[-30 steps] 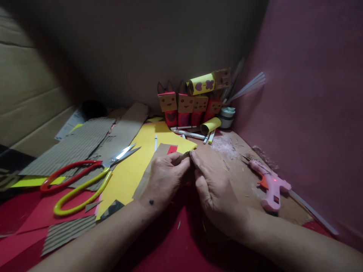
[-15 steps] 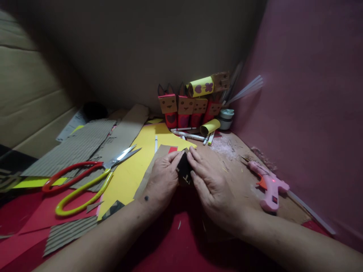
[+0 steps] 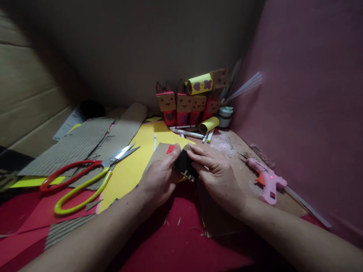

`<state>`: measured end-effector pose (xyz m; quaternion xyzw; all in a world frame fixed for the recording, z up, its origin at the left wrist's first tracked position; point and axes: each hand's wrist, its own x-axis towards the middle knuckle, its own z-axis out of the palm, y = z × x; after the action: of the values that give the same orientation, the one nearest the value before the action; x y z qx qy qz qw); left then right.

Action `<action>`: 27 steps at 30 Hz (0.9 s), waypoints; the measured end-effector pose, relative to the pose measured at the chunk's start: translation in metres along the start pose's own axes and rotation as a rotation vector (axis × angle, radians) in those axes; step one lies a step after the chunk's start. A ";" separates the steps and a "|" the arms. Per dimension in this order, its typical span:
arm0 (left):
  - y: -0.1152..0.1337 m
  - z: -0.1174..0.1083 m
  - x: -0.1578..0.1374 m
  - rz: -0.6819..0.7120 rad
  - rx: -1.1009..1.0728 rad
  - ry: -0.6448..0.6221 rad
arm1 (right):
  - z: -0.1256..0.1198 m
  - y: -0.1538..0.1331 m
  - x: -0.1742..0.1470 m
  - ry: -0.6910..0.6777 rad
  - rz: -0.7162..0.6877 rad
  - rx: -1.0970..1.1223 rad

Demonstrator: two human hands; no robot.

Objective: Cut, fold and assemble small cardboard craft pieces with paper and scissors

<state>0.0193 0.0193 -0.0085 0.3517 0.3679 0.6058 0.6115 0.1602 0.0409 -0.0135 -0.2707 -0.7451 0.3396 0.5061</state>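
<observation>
Between both hands is a small folded cardboard piece (image 3: 185,164), black on the face toward me with pale printed marks along its lower edge. My left hand (image 3: 161,173) grips its left side, thumb up along the edge. On the right side, my right hand (image 3: 217,172) pinches it with thumb and fingers. A bit of yellow shows beneath the piece, mostly hidden. Just behind my left hand lie a strip of brown cardboard (image 3: 159,150) and a small red patch (image 3: 170,149).
Large scissors (image 3: 106,166) lie at left on yellow paper (image 3: 127,177) and corrugated cardboard (image 3: 70,145). A pink glue gun (image 3: 269,181) with its red light on rests at right. Cardboard-headed figures (image 3: 166,102), a yellow tube (image 3: 209,124), markers (image 3: 188,133) and a jar (image 3: 225,116) stand behind.
The black cardboard piece has turned slightly in my hands, its printed edge now lower and more visible. My left thumb stands higher on it, and my right fingers have curled into a pinch.
</observation>
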 end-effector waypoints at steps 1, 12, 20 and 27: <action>-0.002 0.000 0.001 -0.025 -0.068 -0.042 | 0.000 0.000 0.001 -0.002 -0.009 -0.010; 0.001 0.000 0.002 0.093 0.007 -0.117 | 0.001 0.003 0.009 -0.078 0.396 0.550; 0.003 0.002 0.000 0.039 0.074 -0.065 | 0.006 0.004 0.005 -0.226 0.354 0.704; 0.005 0.005 -0.003 -0.039 0.099 -0.058 | 0.000 -0.005 0.011 -0.205 0.426 0.731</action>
<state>0.0210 0.0162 -0.0017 0.3919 0.3863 0.5645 0.6153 0.1556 0.0460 -0.0032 -0.1861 -0.5499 0.7030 0.4107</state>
